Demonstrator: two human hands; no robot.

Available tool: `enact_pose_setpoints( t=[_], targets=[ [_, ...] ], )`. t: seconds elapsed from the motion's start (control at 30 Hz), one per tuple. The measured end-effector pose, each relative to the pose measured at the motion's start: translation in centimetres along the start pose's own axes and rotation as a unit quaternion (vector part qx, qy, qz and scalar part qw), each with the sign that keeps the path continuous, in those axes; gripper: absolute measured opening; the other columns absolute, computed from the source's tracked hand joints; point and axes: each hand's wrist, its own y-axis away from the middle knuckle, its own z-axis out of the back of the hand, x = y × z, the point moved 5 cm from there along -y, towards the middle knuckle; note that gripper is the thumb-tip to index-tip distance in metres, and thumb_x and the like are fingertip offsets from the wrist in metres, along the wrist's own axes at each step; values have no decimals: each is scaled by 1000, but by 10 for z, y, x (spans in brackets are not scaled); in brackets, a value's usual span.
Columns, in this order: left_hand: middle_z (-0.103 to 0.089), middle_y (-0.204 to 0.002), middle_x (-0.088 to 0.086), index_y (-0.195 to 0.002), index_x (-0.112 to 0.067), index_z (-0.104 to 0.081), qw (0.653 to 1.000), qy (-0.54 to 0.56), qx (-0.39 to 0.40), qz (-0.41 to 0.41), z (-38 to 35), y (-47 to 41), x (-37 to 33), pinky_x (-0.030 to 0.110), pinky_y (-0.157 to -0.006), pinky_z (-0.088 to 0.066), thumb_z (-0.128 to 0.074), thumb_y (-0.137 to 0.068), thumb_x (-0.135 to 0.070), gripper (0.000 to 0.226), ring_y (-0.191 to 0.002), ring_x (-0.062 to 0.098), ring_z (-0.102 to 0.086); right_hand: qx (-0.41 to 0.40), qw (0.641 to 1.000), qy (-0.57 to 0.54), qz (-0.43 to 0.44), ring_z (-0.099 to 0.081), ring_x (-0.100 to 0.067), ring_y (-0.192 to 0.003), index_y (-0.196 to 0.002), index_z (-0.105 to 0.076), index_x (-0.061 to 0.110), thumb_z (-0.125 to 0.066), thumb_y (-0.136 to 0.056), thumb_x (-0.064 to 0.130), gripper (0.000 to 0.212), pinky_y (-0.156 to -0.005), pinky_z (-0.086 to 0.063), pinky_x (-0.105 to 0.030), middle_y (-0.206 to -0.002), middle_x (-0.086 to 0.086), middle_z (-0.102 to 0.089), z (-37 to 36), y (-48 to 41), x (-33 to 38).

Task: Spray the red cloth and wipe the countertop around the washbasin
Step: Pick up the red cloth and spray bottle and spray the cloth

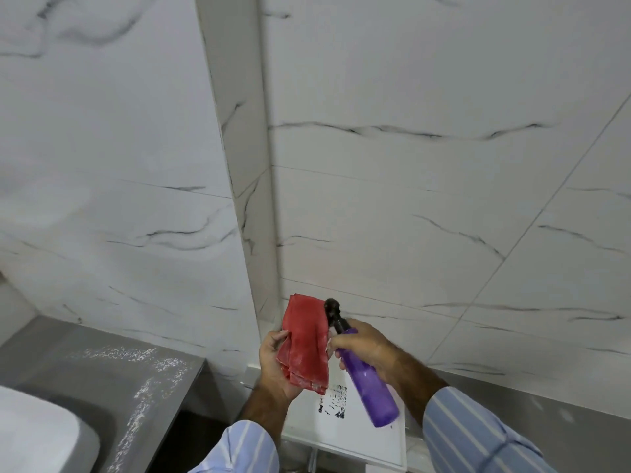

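My left hand point(273, 363) holds a folded red cloth point(305, 343) upright in front of the wall corner. My right hand point(365, 349) grips a purple spray bottle point(370, 384) by its neck. The bottle's black nozzle point(333, 307) points at the cloth's upper right edge, touching or almost touching it. The grey countertop point(102, 363) lies at the lower left, with shiny speckled patches on it. The white washbasin point(37, 435) shows only its rim in the bottom left corner.
White marble-patterned wall tiles point(409, 165) fill most of the view, meeting at a corner point(263, 233). Below my hands sits a white panel point(345, 428) with a black mark. The countertop's right edge point(201, 367) ends left of my left hand.
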Motion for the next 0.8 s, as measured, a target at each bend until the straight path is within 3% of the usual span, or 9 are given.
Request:
enact_pose_setpoints(
  t=[0.13,0.27,0.43,0.57,0.67,0.73,0.8],
  targets=[
    [-62,-129,31,-159,0,-45,1000,13,-4,12,12,-2,-1,58,-111,-45,-51,-85,-33,81,-112,46,-64,-96,993,1,70,-77,-19,-88,-77,-79,17,-77,-79,19,3,-72,-54,-25,-86,-1,-81,13,-18,-12],
    [-61,-131,32,-164,2,-36,1000,7,-11,26,29,2,-1,55,-110,-47,-50,-86,-35,88,-114,45,-62,-101,990,-20,94,-73,0,-86,-82,-82,23,-78,-90,7,19,-81,-50,-19,-86,14,-81,8,-36,-41],
    [-61,-134,30,-161,0,-42,999,14,-25,36,45,5,1,55,-106,-51,-54,-85,-37,85,-113,45,-65,-111,988,-43,100,-72,-9,-99,-93,-79,10,-79,-89,2,9,-94,-49,-23,-98,9,-79,1,-55,-77],
    [-59,-138,31,-161,1,-42,999,7,-28,46,51,7,6,55,-103,-54,-53,-86,-36,85,-114,45,-66,-125,987,-40,92,-72,-20,-95,-90,-77,14,-80,-89,2,12,-92,-53,-27,-97,1,-79,-1,-65,-100],
    [-55,-142,31,-163,0,-39,999,7,-21,50,53,7,10,55,-104,-52,-53,-86,-35,86,-115,45,-65,-133,986,-48,84,-73,-26,-97,-92,-76,15,-81,-89,6,11,-78,-56,-19,-101,-3,-78,2,-71,-115],
    [-52,-144,30,-164,0,-37,998,5,-20,55,56,6,12,55,-106,-50,-52,-86,-36,87,-117,45,-63,-144,984,-46,90,-73,-29,-102,-91,-77,17,-81,-89,9,10,-82,-54,-22,-101,-2,-79,5,-75,-121],
    [-51,-146,30,-165,-1,-34,998,8,-14,62,57,5,14,54,-109,-48,-51,-87,-37,88,-118,45,-62,-141,985,-37,91,-73,-32,-92,-91,-76,24,-84,-87,13,14,-76,-55,-18,-90,5,-78,5,-77,-123]
  ],
)
